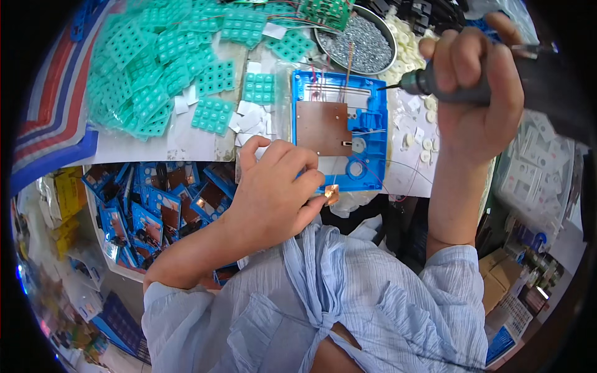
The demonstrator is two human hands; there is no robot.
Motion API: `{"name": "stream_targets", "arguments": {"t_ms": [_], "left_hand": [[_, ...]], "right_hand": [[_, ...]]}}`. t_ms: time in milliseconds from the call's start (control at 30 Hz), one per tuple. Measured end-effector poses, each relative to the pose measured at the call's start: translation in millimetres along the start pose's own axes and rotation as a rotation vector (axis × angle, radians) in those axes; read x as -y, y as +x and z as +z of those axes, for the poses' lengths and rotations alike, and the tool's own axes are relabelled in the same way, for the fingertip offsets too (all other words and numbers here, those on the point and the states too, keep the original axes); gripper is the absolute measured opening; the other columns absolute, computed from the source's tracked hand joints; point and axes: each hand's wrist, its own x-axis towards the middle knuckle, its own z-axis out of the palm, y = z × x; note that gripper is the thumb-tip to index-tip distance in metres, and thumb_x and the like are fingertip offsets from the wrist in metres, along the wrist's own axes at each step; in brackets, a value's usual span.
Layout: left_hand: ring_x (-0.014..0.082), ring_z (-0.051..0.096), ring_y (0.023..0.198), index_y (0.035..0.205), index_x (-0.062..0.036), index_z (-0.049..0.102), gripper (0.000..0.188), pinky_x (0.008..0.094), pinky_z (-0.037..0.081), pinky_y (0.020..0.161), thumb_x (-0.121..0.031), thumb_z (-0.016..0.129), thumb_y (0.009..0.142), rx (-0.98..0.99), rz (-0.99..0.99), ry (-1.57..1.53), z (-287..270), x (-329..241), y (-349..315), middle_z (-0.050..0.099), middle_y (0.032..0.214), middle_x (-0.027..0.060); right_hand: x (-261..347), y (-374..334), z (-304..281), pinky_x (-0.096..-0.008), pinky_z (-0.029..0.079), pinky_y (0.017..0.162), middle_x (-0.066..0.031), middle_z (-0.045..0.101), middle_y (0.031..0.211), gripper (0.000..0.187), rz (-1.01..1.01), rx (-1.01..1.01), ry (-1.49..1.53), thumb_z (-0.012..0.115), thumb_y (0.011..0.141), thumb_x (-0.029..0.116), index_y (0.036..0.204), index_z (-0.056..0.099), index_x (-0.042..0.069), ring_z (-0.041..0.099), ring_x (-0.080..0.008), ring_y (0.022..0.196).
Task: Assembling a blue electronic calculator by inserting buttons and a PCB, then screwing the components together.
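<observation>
At the table's [202,148] near edge, the left hand [278,175] pinches a small copper-coloured piece [333,194] between thumb and finger. Just beyond lies a blue housing [373,163], a brown board [320,127] inside. The right hand [469,81] grips a dark electric screwdriver [424,84], its bit near the housing's far right corner; contact is unclear. Teal keypads [134,93] heap the table's far left; a metal bowl [393,56] stands toward the far edge.
</observation>
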Motion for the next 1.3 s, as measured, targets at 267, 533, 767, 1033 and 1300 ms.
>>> {"name": "stream_targets", "arguments": {"t_ms": [267,533,767,1033,1300], "left_hand": [[0.0257,0.056,0.106,0.089,-0.0114,0.067,0.019,0.0493,0.03,0.096,-0.016,0.078,0.074,-0.023,-0.057,0.026,2,-14,8,0.06,0.104,0.0033],[0.026,0.056,0.094,0.081,-0.0091,0.064,0.011,0.0431,0.036,0.084,-0.007,0.074,0.077,-0.01,-0.109,-0.068,6,-17,21,0.058,0.096,0.0037],[0.0029,0.049,0.061,0.082,-0.0024,0.062,0.01,0.0232,0.033,0.052,-0.003,0.068,0.091,0.101,-0.442,-0.479,-9,-15,24,0.059,0.076,0.0016],[-0.0002,0.045,0.052,0.091,-0.0005,0.065,0.011,0.0196,0.032,0.046,-0.006,0.062,0.1,-0.013,-0.704,-0.941,2,-8,10,0.065,0.073,-0.0002],[0.0045,0.05,0.047,0.094,0.0004,0.067,0.027,0.021,0.039,0.045,-0.022,0.059,0.105,0.308,-0.902,-1.19,-18,2,20,0.069,0.071,0.0061]], "right_hand": [[66,-75,30,-0.0511,0.047,0.101,-0.0199,0.061,0.117,0.038,-0.135,-0.224,-1.362,0.069,0.087,0.006,0.122,0.06,-0.004,0.059,-0.0338,0.109],[0,-138,78,-0.0404,0.044,0.078,-0.0022,0.06,0.089,0.026,0.215,0.252,-1.121,0.08,0.067,0.014,0.091,0.069,0.011,0.057,-0.0248,0.089],[-17,-134,76,-0.0418,0.042,0.081,-0.0008,0.06,0.084,0.016,0.146,0.168,-1.172,0.076,0.073,0.017,0.085,0.068,0.011,0.057,-0.0219,0.087],[-22,-121,93,-0.0432,0.041,0.082,-0.0007,0.064,0.087,0.02,0.164,0.167,-1.199,0.076,0.074,0.018,0.089,0.071,0.008,0.057,-0.022,0.089],[-24,-126,85,-0.0436,0.041,0.083,-0.0016,0.063,0.085,0.024,0.132,0.227,-1.273,0.072,0.073,0.016,0.094,0.072,0.004,0.057,-0.0213,0.087]]}}
